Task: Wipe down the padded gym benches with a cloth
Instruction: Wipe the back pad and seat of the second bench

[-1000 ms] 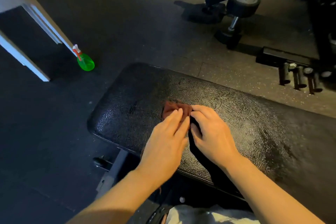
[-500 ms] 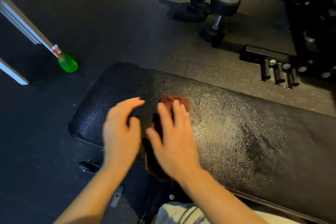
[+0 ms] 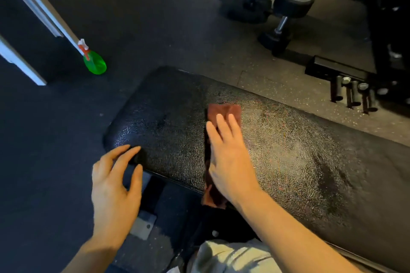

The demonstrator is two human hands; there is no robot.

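Two bare hands show at the lower middle of the frame. The right hand [image 3: 230, 162] lies flat, its fingers [image 3: 223, 126] straight and close together, pressing a folded reddish-brown cloth [image 3: 224, 111] onto the black textured padded worktop [image 3: 299, 157]; the cloth's near end hangs over the pad's front edge. The left hand [image 3: 115, 186] holds nothing, its fingers [image 3: 124, 157] loosely spread at the pad's lower-left corner; whether they touch it cannot be told. A green spray bottle [image 3: 95, 63] stands on the dark floor [image 3: 144, 29] at upper left, a black dumbbell [image 3: 286, 17] at upper right.
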